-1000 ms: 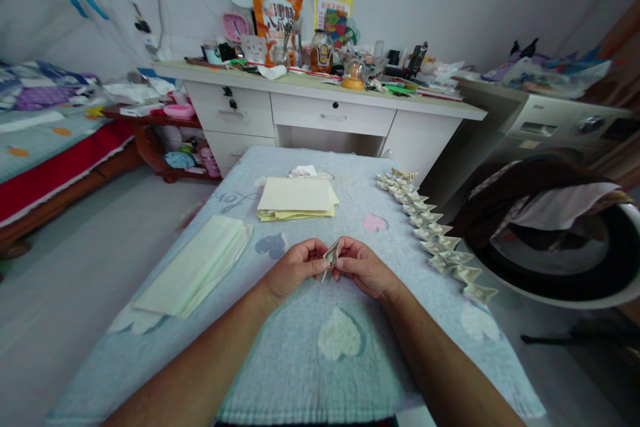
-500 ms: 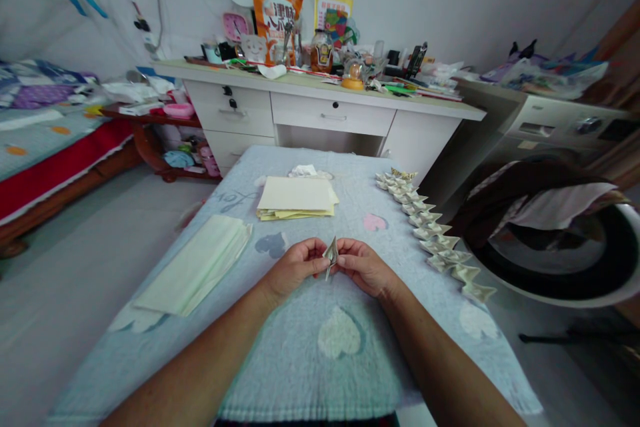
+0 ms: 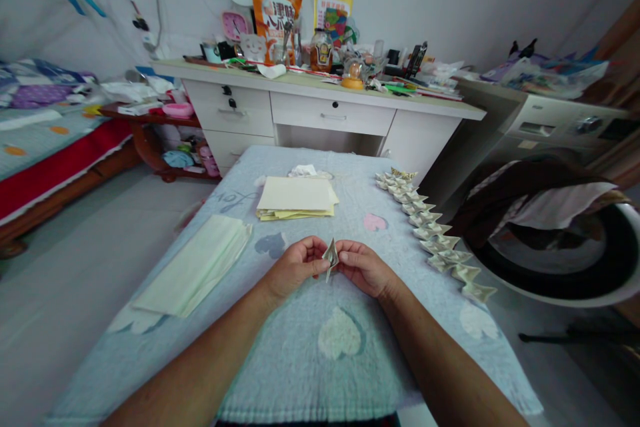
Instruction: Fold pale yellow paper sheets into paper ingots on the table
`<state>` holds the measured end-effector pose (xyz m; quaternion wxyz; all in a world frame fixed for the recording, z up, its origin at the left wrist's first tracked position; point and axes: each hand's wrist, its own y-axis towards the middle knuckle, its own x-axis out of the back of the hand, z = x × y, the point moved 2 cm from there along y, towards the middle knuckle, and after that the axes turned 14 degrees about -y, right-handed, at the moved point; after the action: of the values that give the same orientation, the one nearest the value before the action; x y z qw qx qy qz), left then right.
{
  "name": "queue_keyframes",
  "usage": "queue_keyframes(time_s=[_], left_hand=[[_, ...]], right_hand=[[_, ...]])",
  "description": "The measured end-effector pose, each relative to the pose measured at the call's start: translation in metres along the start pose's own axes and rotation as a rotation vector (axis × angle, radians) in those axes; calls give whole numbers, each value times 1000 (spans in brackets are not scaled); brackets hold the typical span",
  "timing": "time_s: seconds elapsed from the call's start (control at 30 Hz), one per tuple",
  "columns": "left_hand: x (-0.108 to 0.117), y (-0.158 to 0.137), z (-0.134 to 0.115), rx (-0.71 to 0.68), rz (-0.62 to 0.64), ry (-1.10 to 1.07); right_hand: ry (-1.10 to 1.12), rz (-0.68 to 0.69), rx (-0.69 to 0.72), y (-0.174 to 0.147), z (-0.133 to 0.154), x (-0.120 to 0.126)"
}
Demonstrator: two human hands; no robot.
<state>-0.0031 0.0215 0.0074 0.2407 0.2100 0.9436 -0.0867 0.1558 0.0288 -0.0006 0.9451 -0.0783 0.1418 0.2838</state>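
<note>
A small folded paper piece (image 3: 331,255), pointed at the top, is held upright above the cloth-covered table (image 3: 280,360). My left hand (image 3: 303,263) pinches it from the left, thumb in front. From the right, my right hand (image 3: 364,267) has its thumb and fingers closed at the paper's edge. Beyond the hands lies a stack of cream and yellow paper sheets (image 3: 296,195). Pale green folded sheets (image 3: 197,267) lie on the left. Along the right runs a row of folded paper pieces (image 3: 433,232), set close against each other.
A crumpled white tissue (image 3: 303,171) lies behind the stack. A white desk (image 3: 330,113) crowded with jars and bags stands at the back. To the right is a washing machine (image 3: 540,123), its round door open with clothes hanging out. A bed (image 3: 55,140) is at the left.
My right thumb has slid slightly off the front of the folded paper to its right edge, so more of the paper shows. The left hand stays nearly still.
</note>
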Motion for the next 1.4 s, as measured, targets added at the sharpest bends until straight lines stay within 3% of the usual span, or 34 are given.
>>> queue_keyframes(time_s=[0.4,0.53,0.73,1.03,1.23,1.4], left_hand=[[-1,0,-3,-68,-6,32],[-1,-3,-5,-179,-79,186],[-5,-10,-10,-458,-227,511],[-13,-13,-17,-581,-138,782],[-14,-15,-17,-606,-60,807],[-12,-13,-15,-639,-78,814]], right_hand=[[13,9,4,1,-3,1],[18,-5,-6,2,-4,1],[15,-11,-10,2,-4,0],[-19,33,2,1,-1,-1],[-14,4,13,2,-4,2],[-22,-7,23,2,-4,2]])
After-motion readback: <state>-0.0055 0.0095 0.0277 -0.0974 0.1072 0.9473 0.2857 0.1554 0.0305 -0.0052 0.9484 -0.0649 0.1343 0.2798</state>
